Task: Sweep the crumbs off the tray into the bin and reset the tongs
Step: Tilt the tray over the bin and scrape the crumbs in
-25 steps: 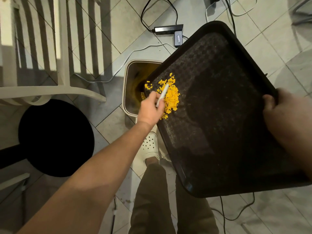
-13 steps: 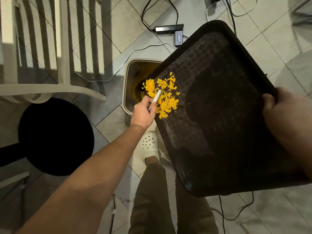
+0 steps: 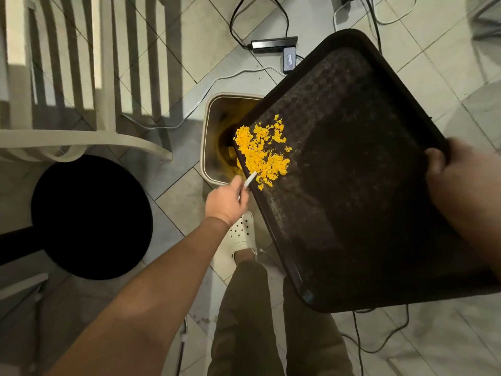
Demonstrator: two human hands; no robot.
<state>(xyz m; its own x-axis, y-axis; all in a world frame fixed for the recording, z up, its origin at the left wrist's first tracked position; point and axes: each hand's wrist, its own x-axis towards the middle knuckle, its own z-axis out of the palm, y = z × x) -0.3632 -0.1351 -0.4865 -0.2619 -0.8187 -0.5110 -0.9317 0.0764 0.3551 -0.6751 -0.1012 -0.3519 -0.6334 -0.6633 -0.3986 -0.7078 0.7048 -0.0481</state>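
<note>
A large black tray is held tilted over a small beige bin on the floor. My right hand grips the tray's right rim. A pile of yellow crumbs lies against the tray's left rim, partly over the bin opening; some yellow crumbs show inside the bin. My left hand is shut on the white tongs, whose tip touches the lower end of the crumb pile at the tray's edge. Most of the tongs are hidden in the hand.
A round black stool seat stands at left, a white slatted chair behind it. A power strip and cables lie on the tiled floor beyond the bin. My leg and white clog are below the tray.
My left hand with the tongs has drawn back down and left off the pile to the tray's edge. The crumbs have spread toward the left rim and the bin.
</note>
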